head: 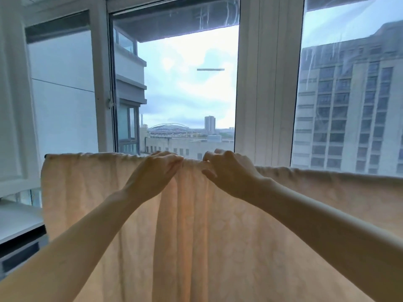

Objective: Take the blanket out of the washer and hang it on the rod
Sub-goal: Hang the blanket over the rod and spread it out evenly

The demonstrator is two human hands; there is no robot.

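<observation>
Blanket [218, 232] — top fold pinched by left hand [156, 172] and right hand [230, 173].

The blanket [87, 192] is a pale cream cloth with a faint mottled pattern, and daylight glows warm through it. It is draped over the rod [45, 156], its top fold running level from the left end across the view and off the right edge, slightly puckered along the line. It hangs in front of the window as a broad sheet, past the bottom of the view. The middle is gathered into long vertical folds; either side hangs flatter. The rod is almost wholly covered, with what seems a dark tip showing at the blanket's upper left corner.
</observation>
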